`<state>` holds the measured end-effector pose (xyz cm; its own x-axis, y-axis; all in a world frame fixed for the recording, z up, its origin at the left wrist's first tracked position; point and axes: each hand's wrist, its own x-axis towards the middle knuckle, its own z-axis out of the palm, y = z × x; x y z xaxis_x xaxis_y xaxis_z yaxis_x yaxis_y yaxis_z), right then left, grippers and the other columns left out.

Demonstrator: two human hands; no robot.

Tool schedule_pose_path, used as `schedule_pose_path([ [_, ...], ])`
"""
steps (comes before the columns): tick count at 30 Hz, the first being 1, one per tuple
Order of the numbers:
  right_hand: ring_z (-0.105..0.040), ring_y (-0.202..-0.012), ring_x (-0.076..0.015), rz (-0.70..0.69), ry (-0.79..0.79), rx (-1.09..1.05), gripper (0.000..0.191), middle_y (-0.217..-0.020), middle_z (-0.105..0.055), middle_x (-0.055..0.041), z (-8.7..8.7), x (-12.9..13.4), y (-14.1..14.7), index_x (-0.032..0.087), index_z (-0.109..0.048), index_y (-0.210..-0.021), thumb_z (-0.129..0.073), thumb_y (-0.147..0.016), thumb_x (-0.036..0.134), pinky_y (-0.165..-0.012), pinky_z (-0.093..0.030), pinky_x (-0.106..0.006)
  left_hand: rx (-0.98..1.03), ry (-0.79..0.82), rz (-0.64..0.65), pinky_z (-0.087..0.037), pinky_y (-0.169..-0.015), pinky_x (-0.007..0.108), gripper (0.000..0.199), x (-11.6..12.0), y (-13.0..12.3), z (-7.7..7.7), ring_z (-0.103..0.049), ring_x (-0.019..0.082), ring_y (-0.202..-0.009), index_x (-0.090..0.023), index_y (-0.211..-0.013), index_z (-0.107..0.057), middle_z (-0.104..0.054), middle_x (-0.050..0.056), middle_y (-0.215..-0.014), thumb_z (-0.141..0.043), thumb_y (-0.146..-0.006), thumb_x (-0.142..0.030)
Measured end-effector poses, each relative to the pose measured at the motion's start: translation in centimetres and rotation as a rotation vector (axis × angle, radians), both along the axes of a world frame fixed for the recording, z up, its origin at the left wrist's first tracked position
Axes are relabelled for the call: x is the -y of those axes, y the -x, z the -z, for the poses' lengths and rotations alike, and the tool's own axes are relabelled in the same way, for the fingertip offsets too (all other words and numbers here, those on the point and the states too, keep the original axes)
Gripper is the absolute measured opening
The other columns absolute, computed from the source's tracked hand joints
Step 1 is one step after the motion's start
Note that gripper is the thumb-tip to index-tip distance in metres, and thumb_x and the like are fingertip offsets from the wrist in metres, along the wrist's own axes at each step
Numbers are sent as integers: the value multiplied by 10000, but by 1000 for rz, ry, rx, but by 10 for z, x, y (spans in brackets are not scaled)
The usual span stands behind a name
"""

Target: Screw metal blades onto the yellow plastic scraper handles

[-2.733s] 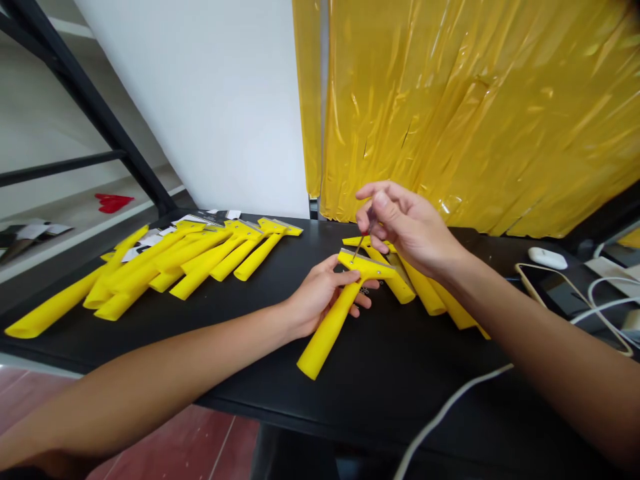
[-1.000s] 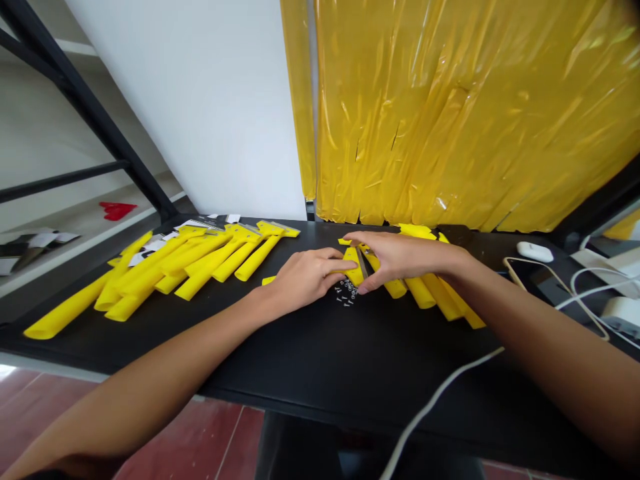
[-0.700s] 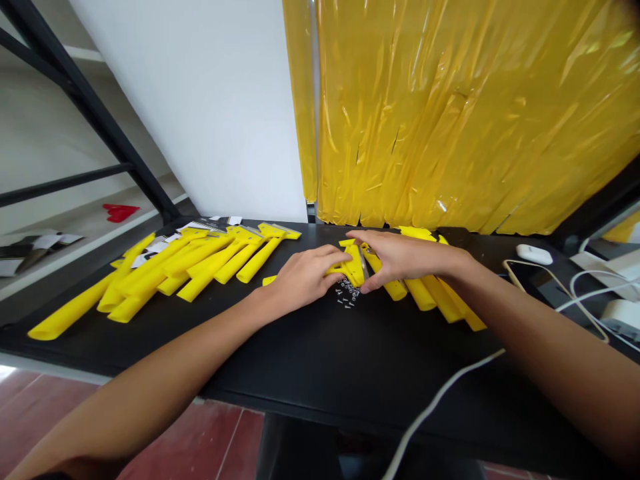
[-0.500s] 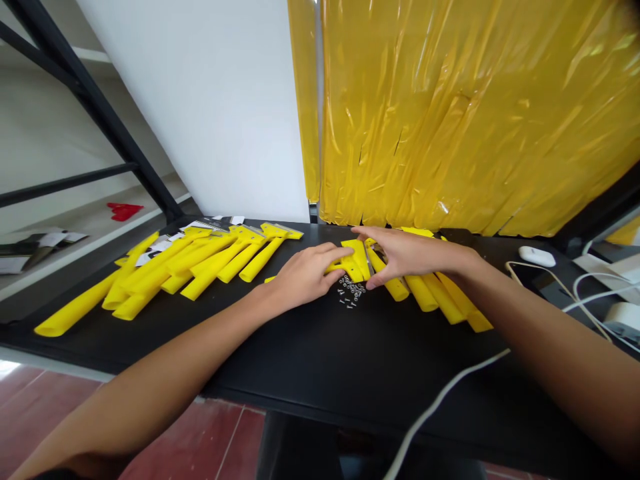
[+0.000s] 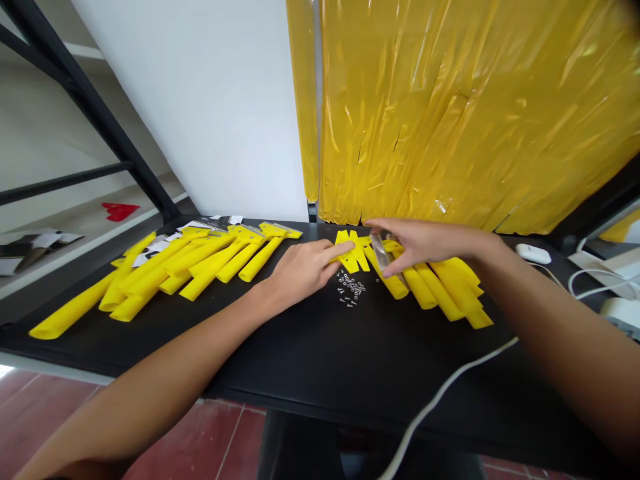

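Note:
My left hand (image 5: 310, 268) is closed on a yellow plastic scraper, with fingers at its head (image 5: 344, 255); the hand hides the handle. A separate yellow plate (image 5: 360, 253) is just right of the head, apart from it at the lower end. Pinched between the thumb and fingers of my right hand (image 5: 407, 241) is a flat metal blade (image 5: 381, 253). Small screws and nuts (image 5: 350, 288) lie in a loose pile on the black table below the scraper head. Yellow scraper handles (image 5: 430, 287) lie under and beside my right hand.
Yellow scrapers with metal blades (image 5: 220, 257) lie heaped on the left of the table (image 5: 320, 353). A white cable (image 5: 450, 393) crosses the front right. At the right are a white case (image 5: 533, 254) and other white cords. Yellow sheeting (image 5: 450, 120) hangs behind.
My right hand has moved right, taking the metal blade away from the scraper head. The head and the plate now show as two pieces spread apart.

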<state>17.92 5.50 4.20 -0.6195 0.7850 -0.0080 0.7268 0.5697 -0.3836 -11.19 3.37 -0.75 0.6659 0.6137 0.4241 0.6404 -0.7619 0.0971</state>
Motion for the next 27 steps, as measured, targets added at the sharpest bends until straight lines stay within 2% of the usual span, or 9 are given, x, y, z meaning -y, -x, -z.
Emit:
schedule_pose_path([
  [4, -606, -1343, -447, 40, 57, 154, 1085, -1540, -586, -155, 2, -10, -24, 257, -519, -1565, -868, -620, 662, -1085, -530, -578, 24, 9, 11, -513, -794, 325, 460, 0, 1, 1, -672, 217, -893, -257, -1451, -636, -728, 98, -1094, -545, -1000, -245],
  [7, -605, -1335, -474, 106, 85, 223, 1143, -1528, -596, -164, 3, -10, -25, 238, -535, -1556, -893, -560, 668, -1083, -529, -589, 37, 41, 22, -510, -790, 317, 463, 0, 0, 2, -671, 218, -903, -270, -1443, -644, -725, 92, -1085, -558, -990, -228],
  [10, -565, -1376, -474, 112, 64, 180, 1166, -1571, -548, -173, -2, -2, -13, 216, -480, -1593, -857, -603, 704, -1125, -485, -597, 34, 54, 28, -503, -773, 311, 476, 1, -1, 2, -664, 219, -896, -278, -1456, -634, -714, 88, -1068, -563, -989, -218],
  [13, -550, -1395, -443, 22, -7, 45, 1137, -1592, -529, -142, -9, 12, 7, 260, -430, -1616, -831, -652, 710, -1136, -471, -577, -1, 45, 37, -495, -750, 300, 497, 3, -3, 2, -652, 209, -856, -298, -1480, -611, -702, 78, -1042, -559, -993, -217],
  [16, -572, -1366, -410, -79, -63, -23, 1073, -1549, -569, -120, -11, 22, 26, 285, -473, -1579, -858, -653, 666, -1118, -479, -534, -24, 38, 60, -496, -745, 303, 515, 5, -4, 1, -650, 213, -849, -294, -1506, -586, -695, 83, -1046, -549, -999, -212],
  [19, -589, -1345, -388, -129, -81, -47, 992, -1516, -593, -131, -6, 24, 36, 263, -498, -1550, -844, -698, 637, -1100, -487, -516, -4, 32, 72, -505, -773, 313, 506, 5, -4, 1, -659, 220, -878, -278, -1514, -578, -694, 94, -1064, -530, -1014, -223],
  [24, -519, -1434, -400, -84, -108, -50, 1072, -1623, -482, -151, 9, 16, 34, 252, -390, -1621, -832, -715, 615, -1158, -451, -546, -18, 66, 37, -525, -802, 322, 553, 4, -4, 1, -686, 217, -905, -282, -1537, -540, -725, 88, -1102, -567, -988, -219],
  [27, -547, -1402, -431, 25, -139, 42, 1068, -1620, -485, -158, 4, 7, 17, 255, -363, -1638, -827, -724, 552, -1119, -488, -579, -38, 80, -61, -542, -805, 327, 620, 4, -4, -2, -716, 232, -937, -253, -1577, -471, -752, 92, -1155, -604, -971, -231],
])
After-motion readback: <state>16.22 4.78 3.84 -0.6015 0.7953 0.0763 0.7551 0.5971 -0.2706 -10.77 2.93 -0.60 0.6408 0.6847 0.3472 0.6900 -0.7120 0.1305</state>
